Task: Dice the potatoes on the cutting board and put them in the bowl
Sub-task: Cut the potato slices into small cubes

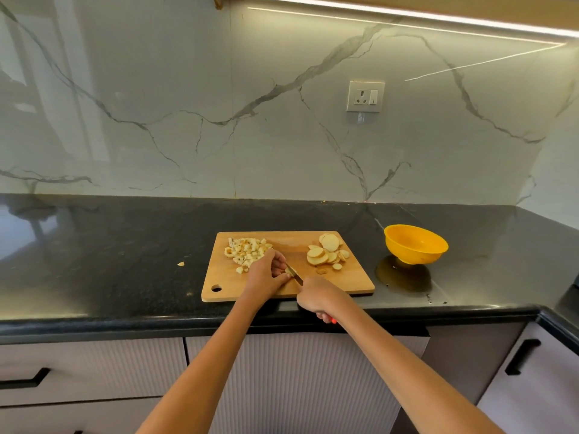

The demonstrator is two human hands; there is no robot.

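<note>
A wooden cutting board (pixel 351 283) lies on the black counter. Diced potato (pixel 247 249) is heaped on its far left part, and round potato slices (pixel 326 250) lie on its far right part. My left hand (pixel 269 272) curls its fingers over a small potato piece (pixel 287 270) at the board's middle. My right hand (pixel 316 297) grips a knife by its red handle; the blade (pixel 296 275) lies against that piece. A yellow bowl (pixel 415 244) stands on the counter to the right of the board, and I see nothing inside it.
A stray potato bit (pixel 181 263) lies on the counter left of the board. A marble backsplash with a wall socket (pixel 365 96) rises behind. The counter turns a corner at the far right. Drawers with black handles sit below.
</note>
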